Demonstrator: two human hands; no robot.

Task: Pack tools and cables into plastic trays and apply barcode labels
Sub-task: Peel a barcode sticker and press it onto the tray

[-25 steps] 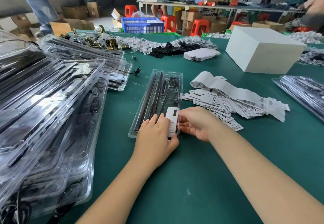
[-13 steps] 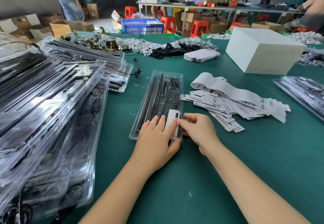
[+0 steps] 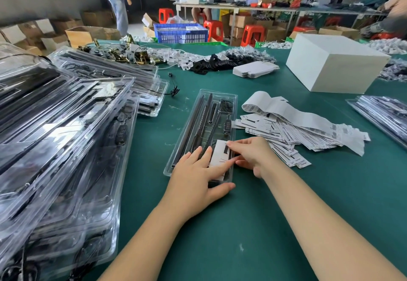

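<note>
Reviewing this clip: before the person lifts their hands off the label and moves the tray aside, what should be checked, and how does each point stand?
1. Barcode label lies on the clear tray: ok.
2. Left hand presses the label flat: ok.
3. Right hand fingertips on the label's edge: ok.
4. Label fully stuck, no lifted corner: cannot tell.
5. Tools and cable seated in the tray: ok.
6. Label pile within reach: ok.

The tray (image 3: 234, 102) was clear, glossy plastic, as were the stacked trays (image 3: 66, 126), which caught bright glare. The label (image 3: 221, 152) and label pile (image 3: 297, 131) looked like matt white paper. The table (image 3: 286, 203) wore matt green cloth. The box (image 3: 334, 69) was smooth, matt white card.
</note>
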